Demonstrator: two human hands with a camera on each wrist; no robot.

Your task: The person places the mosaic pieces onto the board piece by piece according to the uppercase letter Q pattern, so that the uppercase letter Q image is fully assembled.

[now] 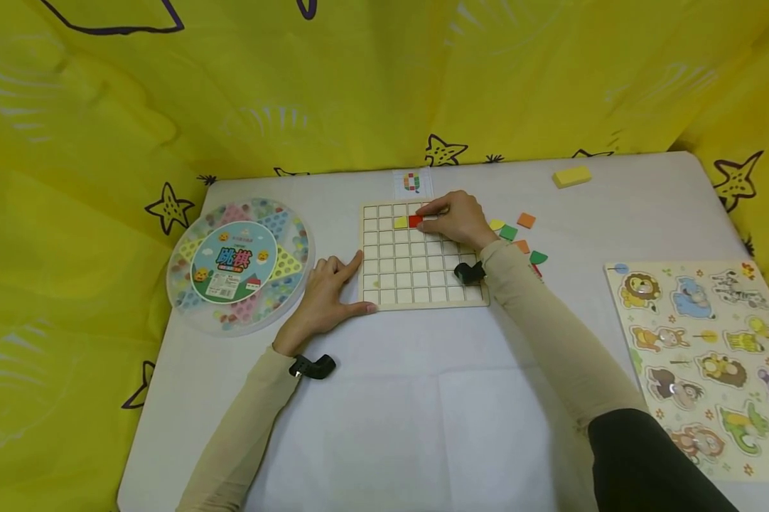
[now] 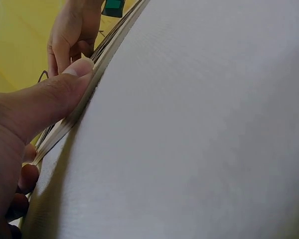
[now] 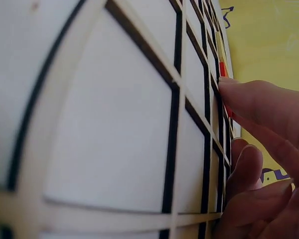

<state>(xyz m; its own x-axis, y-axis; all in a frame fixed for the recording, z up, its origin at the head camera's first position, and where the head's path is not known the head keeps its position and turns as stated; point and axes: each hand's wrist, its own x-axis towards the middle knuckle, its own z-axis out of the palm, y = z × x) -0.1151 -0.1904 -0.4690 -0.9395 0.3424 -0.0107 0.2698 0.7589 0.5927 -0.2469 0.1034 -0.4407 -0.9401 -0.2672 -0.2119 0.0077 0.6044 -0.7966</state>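
A wooden grid board (image 1: 394, 269) lies on the table with a yellow tile (image 1: 401, 222) in an upper square. My right hand (image 1: 456, 219) pinches a red tile (image 1: 415, 221) right beside the yellow one, thumb and index finger at its right side. In the right wrist view the red tile (image 3: 222, 68) shows as a thin strip by the thumb. My left hand (image 1: 325, 297) rests at the board's lower left corner. Its straight thumb (image 2: 72, 82) touches the near edge and its index finger lies against the left edge.
A pattern card (image 1: 413, 183) lies behind the board. Loose orange, green, yellow and red pieces (image 1: 508, 232) lie to its right, a yellow block (image 1: 571, 177) farther back. A round Chinese checkers box (image 1: 234, 259) sits left; an animal puzzle board (image 1: 711, 363) lies right.
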